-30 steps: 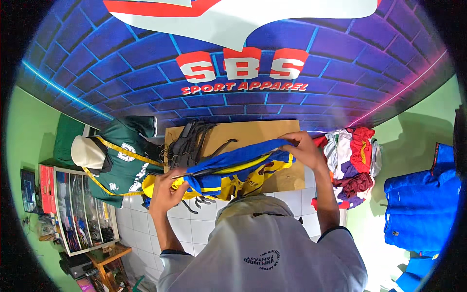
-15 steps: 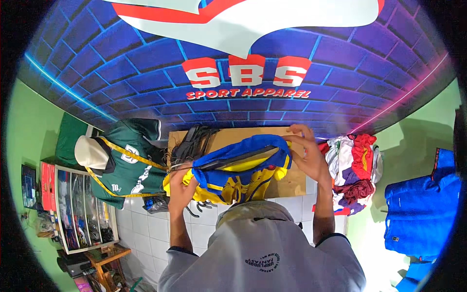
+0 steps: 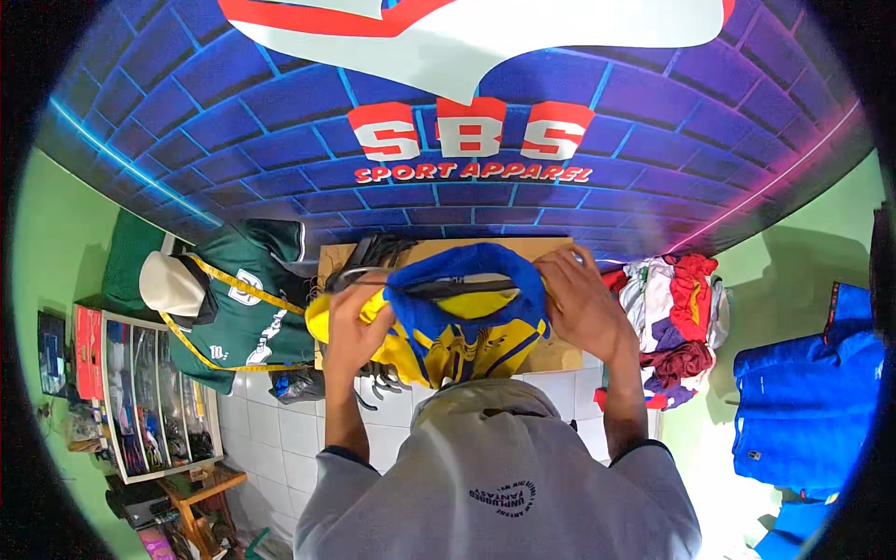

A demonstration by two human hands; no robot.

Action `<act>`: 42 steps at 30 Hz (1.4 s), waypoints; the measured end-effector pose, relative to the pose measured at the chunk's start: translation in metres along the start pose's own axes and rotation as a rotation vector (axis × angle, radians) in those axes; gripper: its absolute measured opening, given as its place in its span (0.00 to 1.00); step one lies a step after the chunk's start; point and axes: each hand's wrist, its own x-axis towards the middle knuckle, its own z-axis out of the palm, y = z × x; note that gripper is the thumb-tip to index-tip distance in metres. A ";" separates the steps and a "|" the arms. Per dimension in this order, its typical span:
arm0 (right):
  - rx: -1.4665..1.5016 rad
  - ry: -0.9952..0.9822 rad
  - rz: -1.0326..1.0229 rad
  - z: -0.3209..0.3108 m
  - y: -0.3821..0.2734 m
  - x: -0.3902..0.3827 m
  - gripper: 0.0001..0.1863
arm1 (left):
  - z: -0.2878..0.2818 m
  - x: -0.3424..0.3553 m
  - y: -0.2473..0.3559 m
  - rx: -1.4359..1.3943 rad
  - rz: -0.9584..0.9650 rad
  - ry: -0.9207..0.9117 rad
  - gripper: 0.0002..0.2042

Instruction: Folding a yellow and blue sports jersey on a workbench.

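A yellow and blue jersey (image 3: 467, 345) hangs between my two hands above a wooden table, its blue-edged opening spread wide. Across that opening runs a thin dark bar (image 3: 457, 285), which looks like part of a hanger. My left hand (image 3: 355, 327) is closed on the jersey's left side, thumb pressed on the cloth. At the opposite side, my right hand (image 3: 581, 301) grips the blue edge with bent fingers. Cloth hides some fingertips of both hands.
Several black hangers (image 3: 378, 252) lie on the wooden table (image 3: 555, 247) at its far left. Left stands a mannequin (image 3: 173, 285) in a green jersey with a yellow tape measure. Piled clothes (image 3: 677, 327) are at the right, and a blue shirt (image 3: 807, 392) hangs beyond.
The jersey's opening has widened and turned more upright. My left hand has moved slightly right, and my right hand has closed in lower on the blue edge.
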 end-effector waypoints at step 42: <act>0.166 0.477 0.123 -0.149 0.016 0.010 0.17 | -0.122 0.090 -0.005 -0.050 0.172 0.177 0.06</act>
